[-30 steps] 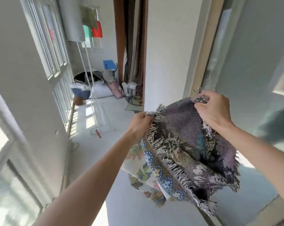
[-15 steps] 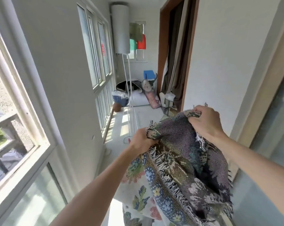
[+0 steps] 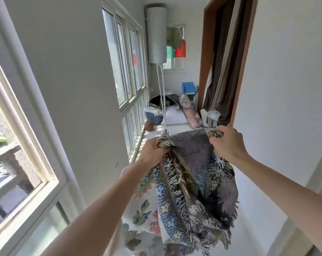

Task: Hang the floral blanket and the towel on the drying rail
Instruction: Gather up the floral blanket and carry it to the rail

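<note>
**Blanket held up between both hands in the narrow balcony**

Against the frame half a second ago, the view is tilting a little higher: more of the white cylinder tank (image 3: 157,35) and the far window is showing, and the hands are sitting lower in the picture. The grips themselves are staying as they were.

The left hand (image 3: 152,151) is curling tightly round a bunched fringed corner of the floral blanket (image 3: 195,174), fingers closed over the cloth. The right hand (image 3: 227,143) is pinching and gripping the blanket's upper edge, knuckles up, fingers folded into the weave. The blanket is hanging in the air between and below the two hands, its dark woven side facing the camera, its pale flowered side drooping under the left forearm.

Both arms are reaching forward and slightly up, nearly straight, the left one crossing from the lower left, the right one from the lower right edge
</note>
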Demonstrator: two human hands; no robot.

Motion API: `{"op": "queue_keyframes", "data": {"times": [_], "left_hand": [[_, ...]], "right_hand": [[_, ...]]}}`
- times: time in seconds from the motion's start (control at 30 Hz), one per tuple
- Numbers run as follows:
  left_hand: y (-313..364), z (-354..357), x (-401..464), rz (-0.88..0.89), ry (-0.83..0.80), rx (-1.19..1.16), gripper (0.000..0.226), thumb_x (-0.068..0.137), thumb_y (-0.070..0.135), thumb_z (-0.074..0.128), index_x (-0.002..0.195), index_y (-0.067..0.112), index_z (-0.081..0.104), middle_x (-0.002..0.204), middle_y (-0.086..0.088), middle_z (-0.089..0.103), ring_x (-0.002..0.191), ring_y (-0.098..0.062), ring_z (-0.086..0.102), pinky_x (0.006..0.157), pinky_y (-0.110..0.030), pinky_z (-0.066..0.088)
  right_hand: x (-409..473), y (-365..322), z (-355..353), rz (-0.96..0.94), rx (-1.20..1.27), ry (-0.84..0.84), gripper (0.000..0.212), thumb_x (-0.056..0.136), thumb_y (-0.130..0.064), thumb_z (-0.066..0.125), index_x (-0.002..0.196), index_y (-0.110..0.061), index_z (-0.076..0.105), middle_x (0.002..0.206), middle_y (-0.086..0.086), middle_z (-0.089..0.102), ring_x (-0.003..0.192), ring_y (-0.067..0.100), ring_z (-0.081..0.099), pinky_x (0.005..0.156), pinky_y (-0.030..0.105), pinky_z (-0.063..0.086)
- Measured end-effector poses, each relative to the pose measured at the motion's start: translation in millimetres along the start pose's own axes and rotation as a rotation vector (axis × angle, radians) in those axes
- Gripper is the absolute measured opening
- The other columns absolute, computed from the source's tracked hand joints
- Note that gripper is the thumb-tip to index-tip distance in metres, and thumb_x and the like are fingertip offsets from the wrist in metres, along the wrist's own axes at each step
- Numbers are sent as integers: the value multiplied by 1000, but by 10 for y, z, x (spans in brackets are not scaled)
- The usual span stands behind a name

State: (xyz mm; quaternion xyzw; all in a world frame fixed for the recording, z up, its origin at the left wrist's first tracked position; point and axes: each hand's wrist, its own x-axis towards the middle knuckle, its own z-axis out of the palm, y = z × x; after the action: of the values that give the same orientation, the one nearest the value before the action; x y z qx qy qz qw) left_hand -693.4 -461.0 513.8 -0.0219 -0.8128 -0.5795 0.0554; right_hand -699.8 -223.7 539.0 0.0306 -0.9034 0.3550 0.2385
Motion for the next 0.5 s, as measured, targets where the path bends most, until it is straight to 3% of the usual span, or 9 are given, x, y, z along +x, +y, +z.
{"op": "queue_keyframes", "data": {"times": [0.1, 0.17, 0.23, 0.33, 0.4, 0.43, 0.5], "left_hand": [[1, -55, 340, -10, -15, -40, 7, 91, 10, 66, 96, 14, 64, 89, 1, 73, 80, -10, 68, 67, -23, 47], [16, -85, 594, -15, -17, -64, 9, 90, 10, 67, 99, 11, 65, 92, -2, 74, 84, -14, 69, 65, -22, 45], [45, -125, 812, -32, -15, -103, 13, 89, 11, 70, 100, 9, 64, 95, -8, 75, 92, -24, 70, 66, -24, 46], [56, -187, 1169, -14, -61, -129, 22, 84, 10, 75, 94, 21, 59, 94, -7, 71, 89, -21, 67, 64, -21, 43], [40, -228, 1366, 32, -116, -71, 43, 79, 13, 79, 113, 14, 53, 91, 15, 56, 90, -10, 59, 75, -21, 42], [2, -249, 1508, 47, -147, -50, 61, 77, 15, 81, 127, 7, 47, 98, 22, 48, 103, -14, 57, 91, -26, 40], [-40, -293, 1720, 55, -197, -21, 96, 72, 21, 84, 149, 4, 28, 136, 1, 49, 133, -28, 44, 112, -43, 29]], "right_hand": [[257, -26, 147, 13, -23, 10, 40, 85, -16, 63, 125, -10, 66, 88, 9, 72, 74, 26, 66, 53, 12, 33], [459, -35, 226, 32, -46, 20, 42, 86, -17, 63, 127, -11, 64, 96, 11, 73, 75, 25, 65, 64, 24, 38], [638, -22, 288, 48, -54, 30, 40, 88, -16, 61, 127, -10, 65, 100, 9, 73, 68, 15, 60, 72, 23, 38], [881, 29, 385, 82, -56, 88, 36, 89, -15, 61, 125, -10, 66, 104, 13, 73, 79, 29, 66, 86, 32, 48], [1002, 72, 442, 108, -68, 111, 36, 90, -16, 63, 125, -11, 66, 96, 16, 74, 84, 35, 68, 94, 42, 50], [1083, 101, 477, 121, -76, 121, 35, 90, -16, 63, 124, -11, 67, 97, 17, 74, 85, 36, 68, 95, 43, 50], [1205, 150, 524, 140, -70, 125, 33, 90, -16, 64, 123, -11, 68, 102, 17, 74, 85, 33, 68, 95, 44, 51]]}}
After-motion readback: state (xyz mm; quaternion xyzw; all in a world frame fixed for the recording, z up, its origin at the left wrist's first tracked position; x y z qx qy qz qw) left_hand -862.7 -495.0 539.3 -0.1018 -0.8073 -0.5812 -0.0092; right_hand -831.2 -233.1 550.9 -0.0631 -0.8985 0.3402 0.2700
